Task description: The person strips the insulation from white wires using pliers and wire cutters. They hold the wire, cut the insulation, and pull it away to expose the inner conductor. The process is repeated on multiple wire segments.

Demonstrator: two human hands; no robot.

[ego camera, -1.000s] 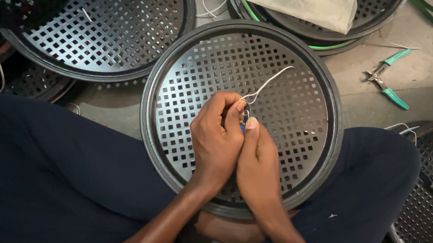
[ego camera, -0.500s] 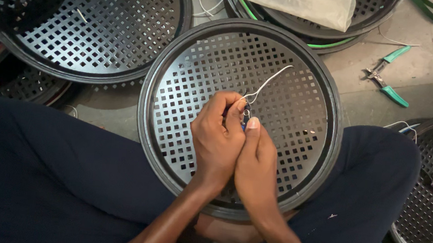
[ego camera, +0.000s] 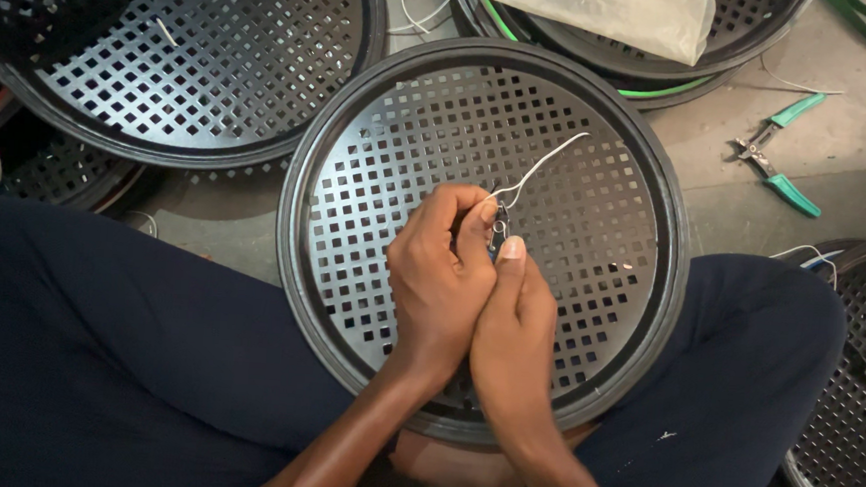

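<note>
Hands met over the middle of a round black perforated grille [ego camera: 595, 213] that rested across the person's dark-trousered lap. The left hand [ego camera: 438, 284] pinched a thin white wire [ego camera: 543, 164] between thumb and forefinger; the wire curved away toward the far right. The right hand [ego camera: 515, 329] was clenched around a small tool [ego camera: 499, 228], seemingly a plier with a bluish handle, though only its tip showed. A pale translucent plastic bag [ego camera: 617, 12] lay flat on a stack of grilles at the far edge. Green-handled pliers [ego camera: 777, 159], one pair, lay on the floor [ego camera: 755, 213] at the right. At least four more grilles ringed the person, the clearest being the far-left grille [ego camera: 194, 48].
</note>
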